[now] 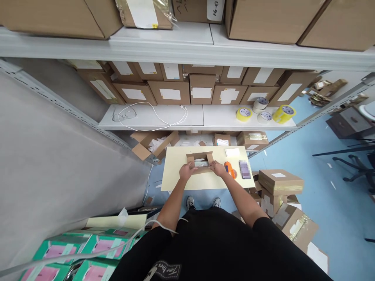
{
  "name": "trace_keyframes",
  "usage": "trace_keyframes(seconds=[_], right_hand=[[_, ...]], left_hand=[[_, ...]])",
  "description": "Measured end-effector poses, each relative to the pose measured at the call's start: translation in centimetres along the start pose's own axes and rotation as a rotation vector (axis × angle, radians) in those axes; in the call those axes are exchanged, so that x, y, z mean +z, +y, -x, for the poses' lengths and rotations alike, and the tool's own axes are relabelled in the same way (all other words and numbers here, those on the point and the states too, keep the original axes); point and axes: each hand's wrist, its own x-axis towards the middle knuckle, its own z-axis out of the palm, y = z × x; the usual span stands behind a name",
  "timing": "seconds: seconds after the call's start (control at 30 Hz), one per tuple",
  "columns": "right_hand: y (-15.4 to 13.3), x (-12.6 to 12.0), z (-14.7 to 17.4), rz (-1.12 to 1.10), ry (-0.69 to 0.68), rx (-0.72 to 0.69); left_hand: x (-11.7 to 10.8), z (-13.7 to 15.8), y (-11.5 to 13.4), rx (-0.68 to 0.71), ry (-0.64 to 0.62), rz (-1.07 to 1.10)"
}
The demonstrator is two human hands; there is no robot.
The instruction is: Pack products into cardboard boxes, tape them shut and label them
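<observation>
On a cream table (175,177) stands a small cardboard box (200,170) with its flaps up, holding something pale whose kind I cannot make out. My left hand (186,171) grips the near left corner of this box. At its near right corner, my right hand (218,168) holds the cardboard in the same way. An orange tape dispenser (229,169) lies on the table just right of my right hand. Beyond it are a purple blurred object (245,169) and a stack of white labels or paper (232,152).
A metal shelf (164,121) behind the table carries several taped boxes, a white cable (140,129) and tape rolls (243,114). An open carton (155,144) stands at the left below it. Cartons (281,182) pile on the floor at right; green boxes (102,246) sit lower left.
</observation>
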Motion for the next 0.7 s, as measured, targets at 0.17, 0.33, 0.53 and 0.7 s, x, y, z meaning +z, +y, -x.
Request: trace_keyframes(seconds=[0.17,0.33,0.53,0.7], right_hand=[[-0.7,1.3,0.2,0.084,0.033,0.013],[-1.2,3.3,1.2,0.062,0.130,0.137],[-2.0,5.5,2.1,-0.021,0.167,0.230],[-2.1,5.7,2.3,-0.089,0.195,0.226]], left_hand=[[0.0,0.0,0.8,-0.019,0.000,-0.043],[0.0,-0.3,1.8,0.033,0.269,-0.083],[-2.8,-4.2,2.4,0.105,0.101,-0.145],[-3.2,-6.1,3.3,0.133,0.006,-0.221]])
